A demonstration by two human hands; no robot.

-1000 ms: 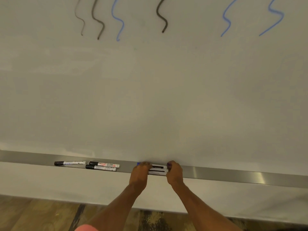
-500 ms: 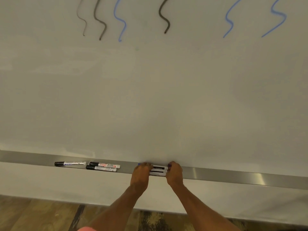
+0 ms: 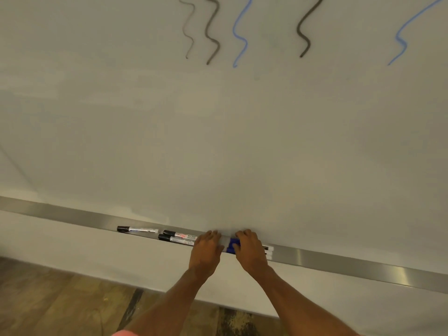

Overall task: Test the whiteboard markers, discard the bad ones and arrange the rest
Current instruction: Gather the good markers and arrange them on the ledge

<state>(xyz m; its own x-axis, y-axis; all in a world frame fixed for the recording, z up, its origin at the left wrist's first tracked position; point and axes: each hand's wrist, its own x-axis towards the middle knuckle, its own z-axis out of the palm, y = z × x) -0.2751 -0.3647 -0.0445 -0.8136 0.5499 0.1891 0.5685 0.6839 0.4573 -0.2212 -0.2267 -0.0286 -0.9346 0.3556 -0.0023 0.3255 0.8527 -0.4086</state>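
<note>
Right hand (image 3: 251,252) grips blue-capped markers (image 3: 233,246) — left hand (image 3: 206,249) beside.

Blue-capped markers (image 3: 232,246) are gripped on the tray (image 3: 339,260) by the right hand (image 3: 251,251); the left hand (image 3: 207,248) is laid at its nine o'clock.

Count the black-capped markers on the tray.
3: lone marker farthest left; rear marker and front marker paired beside the left hand. More may hide under it or the right hand.
</note>
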